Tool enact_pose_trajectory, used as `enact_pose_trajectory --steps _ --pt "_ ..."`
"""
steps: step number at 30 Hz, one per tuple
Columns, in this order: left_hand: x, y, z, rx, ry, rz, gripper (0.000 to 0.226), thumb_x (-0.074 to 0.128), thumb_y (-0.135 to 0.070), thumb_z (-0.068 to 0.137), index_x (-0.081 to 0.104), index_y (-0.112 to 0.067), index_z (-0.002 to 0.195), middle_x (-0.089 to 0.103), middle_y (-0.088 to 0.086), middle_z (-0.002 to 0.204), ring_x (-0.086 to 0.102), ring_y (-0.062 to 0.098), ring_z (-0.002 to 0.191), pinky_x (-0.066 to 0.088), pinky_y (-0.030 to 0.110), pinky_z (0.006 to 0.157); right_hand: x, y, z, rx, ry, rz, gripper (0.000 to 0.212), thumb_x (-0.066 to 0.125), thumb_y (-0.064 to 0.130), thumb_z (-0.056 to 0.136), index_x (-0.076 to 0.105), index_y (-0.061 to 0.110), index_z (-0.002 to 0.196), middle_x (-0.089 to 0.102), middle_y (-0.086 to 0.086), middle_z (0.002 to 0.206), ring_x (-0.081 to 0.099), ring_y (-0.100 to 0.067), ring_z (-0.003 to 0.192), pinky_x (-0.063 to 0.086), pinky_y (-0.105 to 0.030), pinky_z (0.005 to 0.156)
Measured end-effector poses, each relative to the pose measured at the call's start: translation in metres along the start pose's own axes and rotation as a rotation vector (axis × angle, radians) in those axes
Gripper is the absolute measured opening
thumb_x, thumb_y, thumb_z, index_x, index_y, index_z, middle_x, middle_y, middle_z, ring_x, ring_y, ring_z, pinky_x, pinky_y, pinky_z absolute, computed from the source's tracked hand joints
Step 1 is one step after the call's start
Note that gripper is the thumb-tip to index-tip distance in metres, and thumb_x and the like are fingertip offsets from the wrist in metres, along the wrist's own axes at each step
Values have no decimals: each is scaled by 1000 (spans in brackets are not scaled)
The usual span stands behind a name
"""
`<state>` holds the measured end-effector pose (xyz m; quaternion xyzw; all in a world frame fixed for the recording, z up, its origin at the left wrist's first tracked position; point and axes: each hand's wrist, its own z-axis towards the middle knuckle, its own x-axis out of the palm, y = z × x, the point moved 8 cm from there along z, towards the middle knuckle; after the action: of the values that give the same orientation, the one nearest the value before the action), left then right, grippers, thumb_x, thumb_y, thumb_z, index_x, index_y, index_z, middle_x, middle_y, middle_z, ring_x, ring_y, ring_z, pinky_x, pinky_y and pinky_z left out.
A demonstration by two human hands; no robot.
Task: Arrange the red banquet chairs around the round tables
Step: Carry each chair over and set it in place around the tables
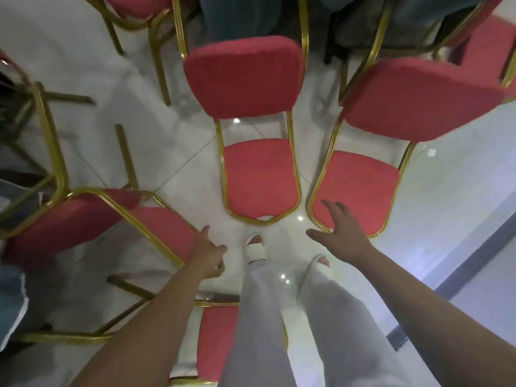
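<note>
Three red banquet chairs with gold metal frames stand in front of me on the white floor. The middle chair [261, 177] faces me, its seat straight ahead. The right chair [357, 185] stands beside it. The left chair [164, 227] is turned sideways. My left hand [208, 254] rests at the front corner of the left chair's seat frame, fingers curled loosely; whether it grips the frame is unclear. My right hand [339, 233] hovers with fingers spread over the front edge of the right chair's seat, holding nothing.
A fourth red chair [134, 7] stands at the top left, and another red seat [217, 342] lies right behind my legs. Dark teal table drapes [237, 15] hang at the top. My feet in white slippers [255, 248] stand on glossy white tiles between the chairs.
</note>
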<state>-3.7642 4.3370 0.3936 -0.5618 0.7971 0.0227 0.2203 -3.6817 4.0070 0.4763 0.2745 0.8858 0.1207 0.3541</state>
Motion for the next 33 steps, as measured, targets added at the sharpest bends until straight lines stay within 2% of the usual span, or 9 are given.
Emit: enact_pose_trajectory --steps 8,12,15,17,20,22,24,29,33 --pt "63 8 211 -31 204 -40 34 66 -24 89 63 -22 123 63 6 97 59 19 81 46 30 71 164 -61 210 48 342 -211 75 65 46 89 30 25 152 34 -13 151 49 -30 125 41 -38 104" --pt "76 30 324 -66 0 -209 41 69 -30 89 59 -19 127 60 5 96 56 19 83 49 35 81 193 -107 330 196 159 92 77 73 37 85 35 19 149 52 -6 114 56 -23 93 46 -29 70" --pt "94 45 397 -133 -40 -329 60 68 -44 88 47 -21 139 55 3 109 53 17 92 48 37 89 208 -155 401 327 11 344 88 75 35 82 26 19 153 48 -3 128 54 -20 102 44 -30 78" --pt "106 50 439 -153 -55 -451 67 64 -51 87 44 -21 143 54 2 121 51 17 104 45 38 94 219 -176 441 356 -14 401 94 75 32 83 18 19 155 51 -4 126 59 -18 94 46 -24 68" --pt "128 50 486 -152 -21 -662 53 59 -57 88 57 -28 132 63 -3 126 56 14 103 44 39 101 237 -193 497 385 21 577 84 80 35 78 37 13 147 65 -1 115 64 -13 86 49 -21 66" --pt "141 47 504 -146 22 -760 49 59 -59 87 62 -29 126 69 -9 112 61 13 102 50 38 95 249 -196 521 408 80 667 50 78 40 77 64 16 120 75 0 94 69 -17 80 55 -27 64" --pt "144 44 509 -138 27 -795 39 60 -56 89 64 -28 117 71 -10 103 64 13 99 55 36 85 252 -202 529 439 88 680 30 72 45 81 67 23 101 72 6 88 67 -15 82 53 -30 65" --pt "116 61 452 -233 -63 -671 29 61 -54 90 67 -27 100 69 -5 91 64 14 86 52 31 60 230 -197 473 467 131 555 26 64 44 91 63 20 102 67 1 97 68 -14 75 56 -34 67" --pt "84 75 346 -311 -56 -606 40 58 -54 91 67 -22 113 70 2 107 66 22 94 57 45 81 193 -174 364 460 164 459 23 62 37 94 59 20 109 64 0 95 60 -21 85 48 -42 72"
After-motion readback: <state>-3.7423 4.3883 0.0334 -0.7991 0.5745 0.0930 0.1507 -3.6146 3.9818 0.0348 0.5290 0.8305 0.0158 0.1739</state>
